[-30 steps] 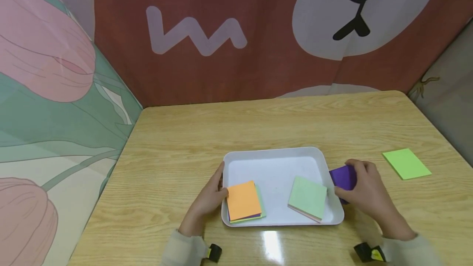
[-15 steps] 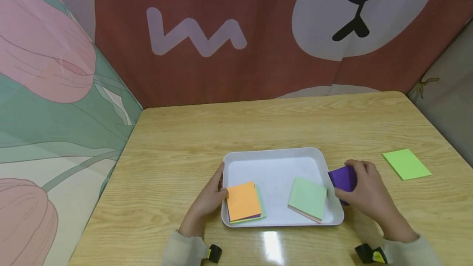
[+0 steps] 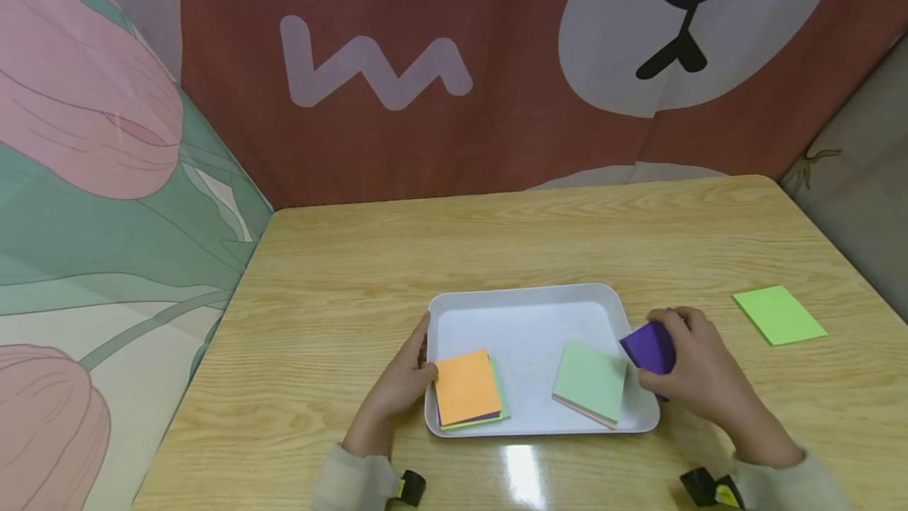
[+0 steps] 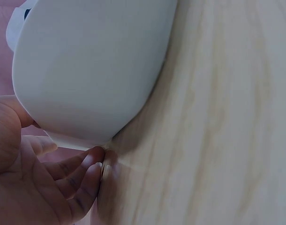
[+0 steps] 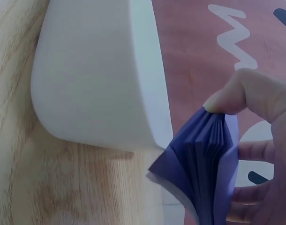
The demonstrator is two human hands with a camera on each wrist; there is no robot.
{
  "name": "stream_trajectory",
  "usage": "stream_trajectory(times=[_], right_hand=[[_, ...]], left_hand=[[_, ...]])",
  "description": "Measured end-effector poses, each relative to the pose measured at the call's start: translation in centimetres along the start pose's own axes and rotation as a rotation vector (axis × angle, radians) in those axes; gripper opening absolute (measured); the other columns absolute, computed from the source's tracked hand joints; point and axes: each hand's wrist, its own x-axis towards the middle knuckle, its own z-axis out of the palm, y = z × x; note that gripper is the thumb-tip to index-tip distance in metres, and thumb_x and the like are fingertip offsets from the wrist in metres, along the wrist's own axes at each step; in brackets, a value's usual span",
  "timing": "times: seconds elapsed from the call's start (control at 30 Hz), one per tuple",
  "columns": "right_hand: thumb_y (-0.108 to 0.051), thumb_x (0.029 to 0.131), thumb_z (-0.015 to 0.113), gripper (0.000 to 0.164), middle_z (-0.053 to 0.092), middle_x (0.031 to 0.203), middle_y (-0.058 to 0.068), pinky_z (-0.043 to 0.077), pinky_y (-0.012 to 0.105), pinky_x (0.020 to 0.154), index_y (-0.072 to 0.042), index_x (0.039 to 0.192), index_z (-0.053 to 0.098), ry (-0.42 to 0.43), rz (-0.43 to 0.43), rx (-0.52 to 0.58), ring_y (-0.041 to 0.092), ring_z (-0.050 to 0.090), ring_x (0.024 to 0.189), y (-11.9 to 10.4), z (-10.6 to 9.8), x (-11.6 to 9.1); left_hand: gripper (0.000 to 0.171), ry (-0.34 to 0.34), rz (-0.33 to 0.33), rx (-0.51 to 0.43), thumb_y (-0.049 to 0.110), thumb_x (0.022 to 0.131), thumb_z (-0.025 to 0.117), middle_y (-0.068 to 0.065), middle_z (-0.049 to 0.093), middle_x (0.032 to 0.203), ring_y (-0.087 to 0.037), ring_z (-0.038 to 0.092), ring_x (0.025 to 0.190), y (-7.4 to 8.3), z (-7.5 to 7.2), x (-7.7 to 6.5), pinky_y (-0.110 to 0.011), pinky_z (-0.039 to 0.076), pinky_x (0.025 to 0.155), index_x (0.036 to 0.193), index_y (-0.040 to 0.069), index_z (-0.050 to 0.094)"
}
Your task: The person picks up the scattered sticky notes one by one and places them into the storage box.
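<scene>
A white tray (image 3: 525, 322) sits on the wooden table, and my left hand (image 3: 404, 377) grips its left rim. In the left wrist view, the fingertips of my left hand (image 4: 44, 178) reach under the tray's (image 4: 96, 61) lower edge. Just past the right rim, my right hand (image 3: 702, 369) pinches a purple sticky note pad (image 3: 649, 348) between thumb and fingers. Seen from the right wrist, the purple pad (image 5: 208, 159) is bent, its sheets fanned apart, beside the tray's outer wall (image 5: 91, 70). Inside the tray, an orange-topped stack (image 3: 468, 386) lies left and a pale green-topped stack (image 3: 590, 381) right.
A lime green sticky note pad (image 3: 780, 315) lies flat on the table (image 3: 355, 259), off to the right. Behind the table hangs a printed cloth (image 3: 496, 140) with a bear's face. Another flowered cloth (image 3: 85, 274) borders the left side.
My right hand has shifted slightly left with the purple pad, which now tilts more and reaches over the tray's right rim. The left hand and tray stay put.
</scene>
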Motion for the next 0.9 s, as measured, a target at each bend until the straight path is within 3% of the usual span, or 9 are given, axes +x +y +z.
stream_trajectory(times=[0.17,0.33,0.4,0.6,0.9], right_hand=[[-0.019,0.053,0.073,0.065,0.038,0.107,0.033,0.046,0.052,0.055,-0.002,0.109,0.046,0.022,-0.071,-0.013,0.042,0.041,0.083,-0.3,0.1,0.0],[-0.019,0.053,0.074,0.065,0.038,0.108,0.033,0.046,0.053,0.056,-0.002,0.11,0.046,0.022,-0.092,-0.021,0.042,0.042,0.084,-0.7,0.0,0.1],[-0.02,0.053,0.074,0.066,0.037,0.109,0.033,0.046,0.055,0.057,-0.002,0.11,0.046,0.014,-0.089,-0.025,0.042,0.041,0.084,-0.8,-0.1,0.1],[-0.019,0.053,0.074,0.066,0.038,0.111,0.033,0.046,0.055,0.057,-0.003,0.11,0.046,0.035,-0.11,-0.03,0.042,0.041,0.086,-1.3,-0.3,0.1],[-0.019,0.053,0.075,0.065,0.037,0.114,0.032,0.046,0.053,0.057,-0.006,0.11,0.047,0.014,-0.136,-0.017,0.042,0.041,0.088,-2.4,-0.3,0.1]], left_hand=[[0.073,-0.001,0.007,0.001,-0.012,0.072,0.039,-0.031,0.038,0.117,-0.031,0.045,0.089,-0.2,0.0,0.1,-0.043,0.045,0.075,0.135,-0.005,0.002],[0.077,0.009,0.016,0.003,-0.01,0.073,0.041,-0.026,0.039,0.119,-0.027,0.046,0.089,-2.6,0.0,0.7,-0.04,0.045,0.074,0.137,0.002,0.002],[0.077,0.01,0.017,0.001,-0.01,0.072,0.041,-0.026,0.039,0.119,-0.026,0.046,0.089,-2.8,-0.1,0.7,-0.04,0.045,0.074,0.138,0.003,0.002],[0.073,0.0,0.002,0.001,-0.011,0.072,0.039,-0.031,0.038,0.119,-0.031,0.045,0.089,0.0,-0.1,-0.1,-0.042,0.045,0.076,0.135,-0.005,0.003],[0.074,0.002,-0.002,-0.001,-0.012,0.072,0.04,-0.031,0.038,0.119,-0.032,0.045,0.091,-0.1,-0.1,0.0,-0.043,0.045,0.077,0.135,-0.005,0.003]])
